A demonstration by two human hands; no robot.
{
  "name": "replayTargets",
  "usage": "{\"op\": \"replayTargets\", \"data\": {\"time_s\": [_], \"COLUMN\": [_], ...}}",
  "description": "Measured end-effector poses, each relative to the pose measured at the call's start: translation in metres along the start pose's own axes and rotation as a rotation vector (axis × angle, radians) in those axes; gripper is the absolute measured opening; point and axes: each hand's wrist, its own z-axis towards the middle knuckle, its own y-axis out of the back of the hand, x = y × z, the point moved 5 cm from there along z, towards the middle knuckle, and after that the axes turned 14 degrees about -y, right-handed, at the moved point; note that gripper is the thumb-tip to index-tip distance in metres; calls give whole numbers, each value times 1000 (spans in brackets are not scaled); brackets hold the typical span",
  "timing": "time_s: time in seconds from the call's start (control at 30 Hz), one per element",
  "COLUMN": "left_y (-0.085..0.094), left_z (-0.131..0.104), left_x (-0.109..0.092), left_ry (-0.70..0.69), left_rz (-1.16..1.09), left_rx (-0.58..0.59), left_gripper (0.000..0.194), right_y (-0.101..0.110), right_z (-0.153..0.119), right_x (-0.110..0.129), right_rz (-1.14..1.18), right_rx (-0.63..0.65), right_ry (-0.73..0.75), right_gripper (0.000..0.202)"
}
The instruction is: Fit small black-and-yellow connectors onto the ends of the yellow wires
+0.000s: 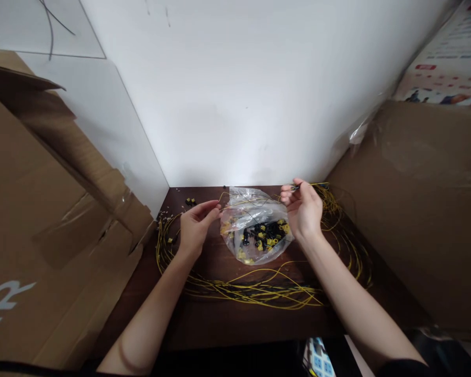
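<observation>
My left hand pinches thin wires, one yellow and one dark, between thumb and fingertips. The wires run across to my right hand, which is raised with its fingers curled around a small black piece, perhaps a connector, at the wire ends. Between and below the hands lies an open clear plastic bag holding many small black and yellow connector parts. A long bundle of yellow and black wires loops around the bag on the dark brown tabletop.
Large cardboard sheets stand at the left and the right, with a white wall panel behind. Loose black-and-yellow parts and tiny white bits lie at the left back. A power strip shows below the table's front edge.
</observation>
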Motion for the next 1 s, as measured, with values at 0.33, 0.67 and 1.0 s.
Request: {"op": "replayTargets", "data": {"time_s": [0.33,0.67,1.0], "left_y": [11,28,45], "left_z": [6,11,22], "left_x": [-24,-21,-19], "left_ry": [-281,-281,-98], "left_rz": [215,97,-336], "left_rx": [-53,-248,-360], "left_gripper": [32,22,21], "right_y": [13,34,66], "right_z": [-10,1,13], "right_x": [-20,11,31], "right_rz": [-45,-42,-56], "right_rx": [72,-102,-353], "right_ry": [-177,84,228], "right_gripper": [23,25,19]}}
